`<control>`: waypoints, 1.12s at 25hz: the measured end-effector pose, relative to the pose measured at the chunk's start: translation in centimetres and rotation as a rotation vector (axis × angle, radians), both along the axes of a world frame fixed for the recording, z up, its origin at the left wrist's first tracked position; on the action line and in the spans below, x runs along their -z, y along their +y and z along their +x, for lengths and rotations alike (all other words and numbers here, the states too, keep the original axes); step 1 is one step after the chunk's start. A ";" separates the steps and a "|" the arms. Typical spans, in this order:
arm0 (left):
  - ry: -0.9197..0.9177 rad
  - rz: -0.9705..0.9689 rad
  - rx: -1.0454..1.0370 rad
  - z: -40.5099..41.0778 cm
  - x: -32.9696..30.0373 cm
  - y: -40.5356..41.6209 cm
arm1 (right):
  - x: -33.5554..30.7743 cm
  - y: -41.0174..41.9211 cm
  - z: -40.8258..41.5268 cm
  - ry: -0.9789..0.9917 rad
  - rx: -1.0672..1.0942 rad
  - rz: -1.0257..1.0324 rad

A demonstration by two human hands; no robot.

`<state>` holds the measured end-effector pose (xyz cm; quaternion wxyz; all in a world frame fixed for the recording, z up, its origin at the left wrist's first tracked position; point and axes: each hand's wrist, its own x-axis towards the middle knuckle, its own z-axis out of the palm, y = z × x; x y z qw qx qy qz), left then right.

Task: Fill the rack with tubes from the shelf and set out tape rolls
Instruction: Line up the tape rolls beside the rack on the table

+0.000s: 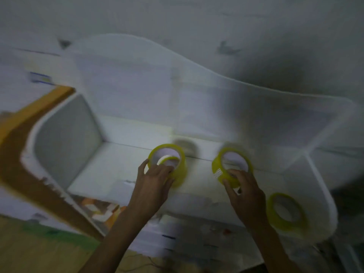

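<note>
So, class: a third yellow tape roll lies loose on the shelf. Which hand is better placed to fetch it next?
Right. The right hand is beside the loose roll; the left hand is farther off, across the other rolls. Both hands already hold a roll, so one must be put down first.

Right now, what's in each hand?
Left hand: grips the left tape roll.
Right hand: grips the middle tape roll.

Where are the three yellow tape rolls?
Left roll (178,175): head view, outer yellow side, under left hand.
Middle roll (217,170): head view, side by white patch.
Right roll (274,218): head view, lower yellow rim.
</note>
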<state>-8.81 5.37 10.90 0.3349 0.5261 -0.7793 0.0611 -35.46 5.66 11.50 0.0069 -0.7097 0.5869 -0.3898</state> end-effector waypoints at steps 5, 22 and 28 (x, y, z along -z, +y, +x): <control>-0.004 -0.023 -0.210 12.3 -3.2 6.5 | -1.7 0.4 12.9 -0.040 -0.210 0.043; -0.045 -0.122 -0.865 49.6 -5.5 26.3 | -5.1 7.0 58.6 -0.094 -1.000 -0.027; -0.060 -0.097 -0.930 61.4 -3.2 24.7 | -2.6 4.1 71.3 -0.056 -1.019 -0.048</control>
